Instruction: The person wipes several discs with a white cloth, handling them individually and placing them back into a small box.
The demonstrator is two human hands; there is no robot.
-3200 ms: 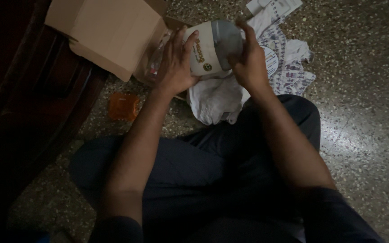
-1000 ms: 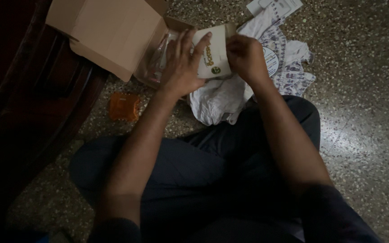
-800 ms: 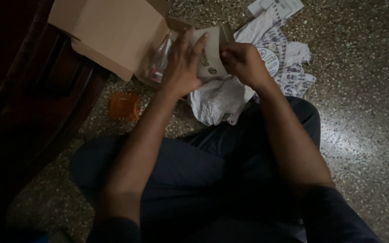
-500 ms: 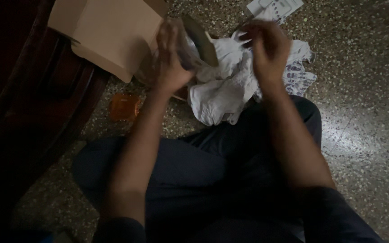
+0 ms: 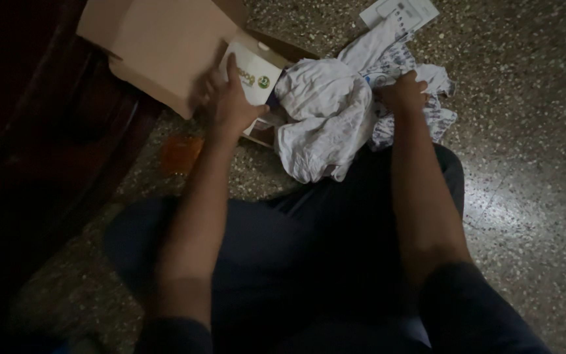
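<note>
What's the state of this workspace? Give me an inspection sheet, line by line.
Surface: speckled stone floor, dim light.
Job's things: white packet at the mouth of an open cardboard box; white cloth heaped beside it.
Clutter: patterned cloth, paper sheet, orange object on the floor.
Hands: left hand rests on the packet; right hand lies on the patterned cloth, grip unclear.
Cables: nothing seen.
Surroundings: dark wooden furniture to the left; person's legs in dark trousers.
</note>
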